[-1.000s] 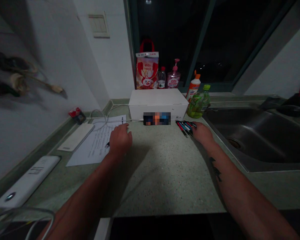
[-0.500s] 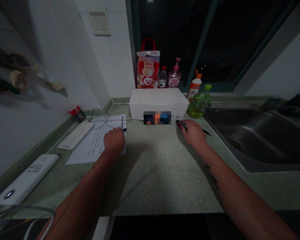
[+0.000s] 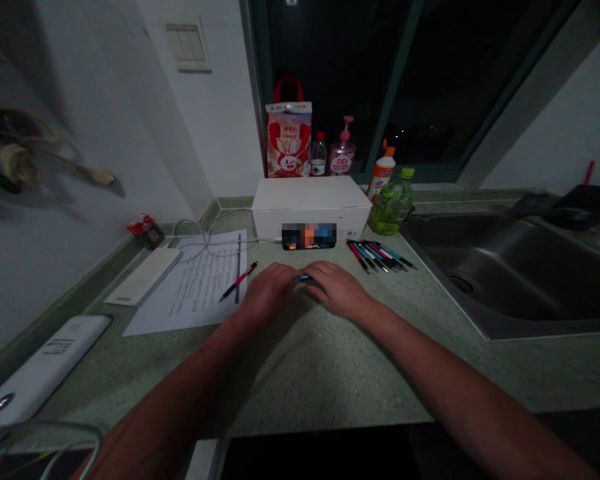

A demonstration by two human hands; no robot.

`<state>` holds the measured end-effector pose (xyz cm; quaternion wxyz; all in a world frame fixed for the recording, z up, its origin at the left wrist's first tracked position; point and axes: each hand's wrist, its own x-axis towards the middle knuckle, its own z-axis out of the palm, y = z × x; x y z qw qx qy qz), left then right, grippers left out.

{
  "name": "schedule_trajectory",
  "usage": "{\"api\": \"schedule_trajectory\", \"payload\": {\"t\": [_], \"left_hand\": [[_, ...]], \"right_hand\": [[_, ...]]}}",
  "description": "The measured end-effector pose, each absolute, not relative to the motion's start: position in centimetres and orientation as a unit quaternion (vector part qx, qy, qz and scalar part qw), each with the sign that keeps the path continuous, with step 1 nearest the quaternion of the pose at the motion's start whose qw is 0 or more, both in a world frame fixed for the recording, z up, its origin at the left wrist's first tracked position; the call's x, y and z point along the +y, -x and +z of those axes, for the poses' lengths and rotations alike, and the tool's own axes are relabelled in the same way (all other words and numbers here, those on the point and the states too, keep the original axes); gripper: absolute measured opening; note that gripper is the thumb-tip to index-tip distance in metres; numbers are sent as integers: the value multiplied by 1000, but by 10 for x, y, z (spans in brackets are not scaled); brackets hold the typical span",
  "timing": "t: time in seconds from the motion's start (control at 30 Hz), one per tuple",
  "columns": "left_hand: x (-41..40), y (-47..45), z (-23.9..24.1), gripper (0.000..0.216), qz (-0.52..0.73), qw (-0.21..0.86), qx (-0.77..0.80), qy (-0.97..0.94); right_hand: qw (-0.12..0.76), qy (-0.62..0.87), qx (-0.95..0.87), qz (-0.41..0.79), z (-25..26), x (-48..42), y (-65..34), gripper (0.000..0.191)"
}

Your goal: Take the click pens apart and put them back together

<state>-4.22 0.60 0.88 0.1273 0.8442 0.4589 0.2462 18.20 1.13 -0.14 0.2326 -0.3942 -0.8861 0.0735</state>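
"What lies at the far left?"

"A white oblong device (image 3: 50,367) slants across the lower left of the frame, on the speckled green desk (image 3: 320,373). Above it, at the left of the frame, are a red and dark packet (image 3: 145,231) by the wall and a slim white slab (image 3: 145,275) beside a printed sheet (image 3: 195,293)."

"Anything on the sheet?"

"A red and black pen (image 3: 239,281) lies at a slant over its right edge, tip toward the lower left. Just right of that is the left hand (image 3: 270,291), palm down, its fingers bent and bunched together."

"Is it gripping something?"

"Its fingertips meet one end of a blue pen (image 3: 303,277) at the centre of the frame, but I cannot tell whether they pinch it. Behind that, a phone (image 3: 309,245) leans against a white box (image 3: 310,193)."

"And the right hand (image 3: 339,288)?"

"Right of centre, with fingers and thumb closed around the other end of the blue pen. Farther right, a row of pens (image 3: 380,257) lies side by side, in front of a green-capped bottle (image 3: 393,208). The steel sink (image 3: 525,280) fills the right of the frame."
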Motion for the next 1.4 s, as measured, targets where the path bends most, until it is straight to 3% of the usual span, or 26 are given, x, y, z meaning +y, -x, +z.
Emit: {"api": "schedule_trajectory", "payload": {"t": [0.13,0.33,0.5,0.6,0.63,0.7,0.83,1.1,1.27,1.4], "left_hand": [[3,35,2,21,293,165,469,-817],[13,47,4,18,324,179,511,-776],[14,45,0,34,321,264,544,-729],[14,41,-6,19,355,299,540,-702],[14,39,-7,24,364,303,536,-699],[14,38,-8,28,365,295,531,-705],[11,38,-2,14,355,252,526,-731],[8,38,-5,35,288,240,526,-763],[7,34,-5,34,284,238,514,-773],[5,33,-3,33,292,239,513,-771]], "right_hand": [[192,448,-868,93,-1,12,-187,27],[236,476,-835,138,-2,19,-207,26],[269,452,-842,122,0,16,-207,22],[281,449,-839,123,0,14,-207,19],[283,452,-836,127,0,14,-207,19],[285,457,-832,136,1,14,-207,19],[283,457,-830,149,1,13,-205,22],[287,444,-836,146,2,11,-200,21],[245,443,-849,152,3,8,-197,23],[267,443,-844,140,5,6,-195,19]]}}
